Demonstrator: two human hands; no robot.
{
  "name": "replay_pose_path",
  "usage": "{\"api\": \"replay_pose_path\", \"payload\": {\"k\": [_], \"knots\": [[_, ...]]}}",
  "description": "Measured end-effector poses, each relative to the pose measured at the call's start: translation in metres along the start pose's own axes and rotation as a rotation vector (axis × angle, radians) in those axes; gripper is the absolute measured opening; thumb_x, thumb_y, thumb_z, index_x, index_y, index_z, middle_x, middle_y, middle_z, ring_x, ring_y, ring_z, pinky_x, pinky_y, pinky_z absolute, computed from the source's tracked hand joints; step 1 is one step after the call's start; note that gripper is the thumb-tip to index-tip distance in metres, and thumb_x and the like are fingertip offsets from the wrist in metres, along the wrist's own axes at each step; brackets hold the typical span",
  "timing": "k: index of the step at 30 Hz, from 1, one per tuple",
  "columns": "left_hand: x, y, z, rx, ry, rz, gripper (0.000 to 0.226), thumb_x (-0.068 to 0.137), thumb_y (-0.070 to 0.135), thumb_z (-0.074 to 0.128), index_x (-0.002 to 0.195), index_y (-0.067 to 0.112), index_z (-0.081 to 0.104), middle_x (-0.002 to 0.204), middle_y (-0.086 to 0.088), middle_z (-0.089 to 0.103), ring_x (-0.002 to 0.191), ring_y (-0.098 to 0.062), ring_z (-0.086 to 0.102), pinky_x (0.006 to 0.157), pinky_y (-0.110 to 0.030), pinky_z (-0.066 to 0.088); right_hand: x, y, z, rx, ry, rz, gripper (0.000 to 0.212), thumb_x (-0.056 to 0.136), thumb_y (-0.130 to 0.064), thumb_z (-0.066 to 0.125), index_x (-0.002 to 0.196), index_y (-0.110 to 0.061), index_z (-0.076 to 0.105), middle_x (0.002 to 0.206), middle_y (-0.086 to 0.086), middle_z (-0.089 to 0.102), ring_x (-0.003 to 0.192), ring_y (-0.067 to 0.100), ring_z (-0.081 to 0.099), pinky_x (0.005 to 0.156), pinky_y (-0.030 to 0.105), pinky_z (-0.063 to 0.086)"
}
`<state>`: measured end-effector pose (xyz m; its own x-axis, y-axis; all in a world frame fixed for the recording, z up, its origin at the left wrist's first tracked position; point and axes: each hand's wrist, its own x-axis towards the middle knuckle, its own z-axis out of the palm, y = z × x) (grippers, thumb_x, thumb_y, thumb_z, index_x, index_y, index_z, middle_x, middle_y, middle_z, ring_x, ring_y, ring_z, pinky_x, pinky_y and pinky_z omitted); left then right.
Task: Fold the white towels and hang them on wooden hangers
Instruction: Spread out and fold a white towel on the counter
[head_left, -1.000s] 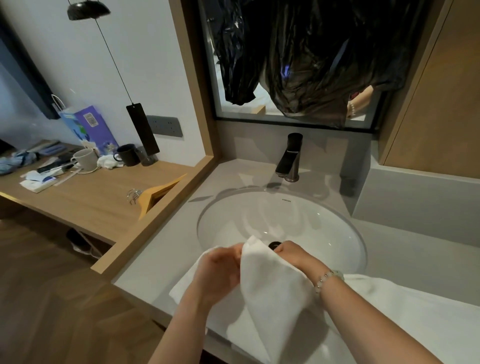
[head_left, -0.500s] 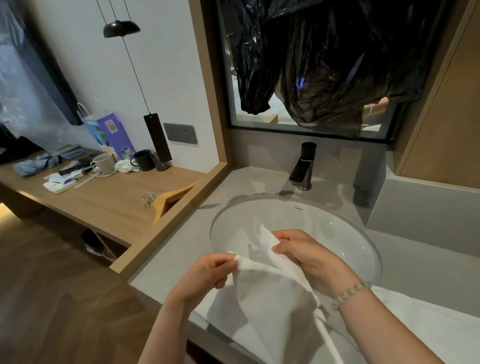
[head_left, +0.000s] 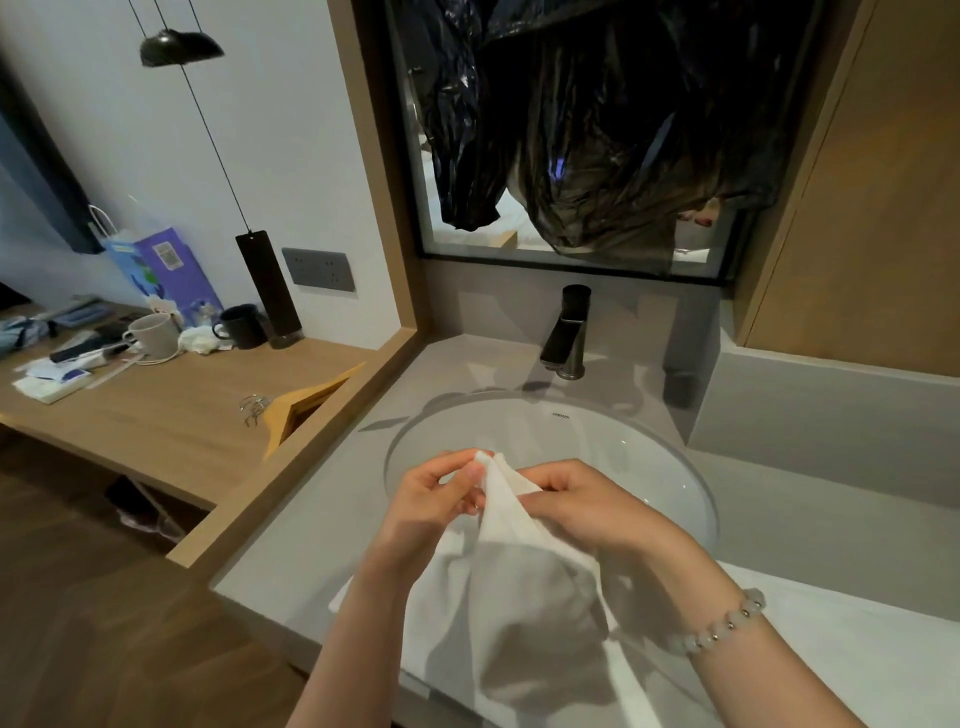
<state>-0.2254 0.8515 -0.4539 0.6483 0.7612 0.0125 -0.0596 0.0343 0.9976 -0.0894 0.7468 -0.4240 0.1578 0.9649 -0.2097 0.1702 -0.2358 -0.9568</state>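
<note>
**Q:** Grey tabletop (head_left: 311, 530), with a white basin (head_left: 693, 493) sunk into it and a dark tap (head_left: 569, 332) behind. Where is the towel at this stage?

**A:** Your white towel (head_left: 519, 597) is raised over the near rim of the basin. Its lower part drapes onto the tabletop's front edge. Two corners meet at the top, between your hands.

**Q:** How are the hands set?

**A:** Your left hand (head_left: 431, 499) pinches one corner, with its fingers (head_left: 470, 475) pressed together on the cloth. Your right hand (head_left: 587, 504) grips the neighbouring corner, with its fingers curled round the edge. Both are clamped on the towel, and the hands almost touch. Judging by this pose, you bring the corners together so that the edges line up and the fold drops straight.

**Q:** Why lift the towel rather than fold it flat?

**A:** Probably because the basin leaves little level surface. Cloth that hangs also squares itself under its own weight.

**Q:** And the hangers?

**A:** The wooden hangers (head_left: 301, 410) lie on the wooden tabletop (head_left: 171, 415) to your left, well apart from the towel. Neither hand touches them, so folding is the step in hand and hanging has not begun. More white cloth (head_left: 831, 654) lies on the grey tabletop at your right and is likely another towel waiting its turn.
</note>
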Motion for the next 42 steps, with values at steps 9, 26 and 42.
{"api": "replay_pose_path", "payload": {"k": [9, 26, 42], "knots": [[-0.002, -0.004, 0.007, -0.04, 0.028, -0.033, 0.017, 0.091, 0.01, 0.053, 0.097, 0.011, 0.069, 0.091, -0.014, 0.066, 0.083, -0.028, 0.058, 0.073, -0.029, 0.053, -0.002, -0.005, -0.004, -0.229, -0.007, -0.044, 0.044, 0.091, -0.007, 0.042, 0.104, -0.036, 0.073, 0.073, -0.016, 0.067, 0.059, -0.004, 0.056, 0.06, 0.013, 0.042], [-0.061, 0.013, 0.005, 0.829, 0.361, 0.503, 0.014, 0.084, 0.038, 0.056, 0.084, 0.024, 0.06, 0.078, 0.016, 0.054, 0.066, -0.006, 0.053, 0.061, -0.012, 0.042, 0.07, -0.025, -0.011, -0.429, -0.108, -0.149, 0.019, 0.074, -0.023, 0.08, 0.084, -0.015, 0.066, 0.073, -0.005, 0.061, 0.065, 0.005, 0.052, 0.06, 0.015, 0.042], [-0.104, 0.005, -0.011, 1.101, 0.082, 0.086, 0.028, 0.087, 0.042, 0.062, 0.085, 0.015, 0.067, 0.088, 0.006, 0.056, 0.075, -0.009, 0.053, 0.071, -0.026, 0.049, 0.112, -0.022, -0.005, -0.602, -0.143, -0.037, 0.014, 0.075, -0.032, 0.078, 0.081, -0.024, 0.068, 0.081, -0.007, 0.066, 0.083, 0.013, 0.061, 0.078, 0.03, 0.047]]}}
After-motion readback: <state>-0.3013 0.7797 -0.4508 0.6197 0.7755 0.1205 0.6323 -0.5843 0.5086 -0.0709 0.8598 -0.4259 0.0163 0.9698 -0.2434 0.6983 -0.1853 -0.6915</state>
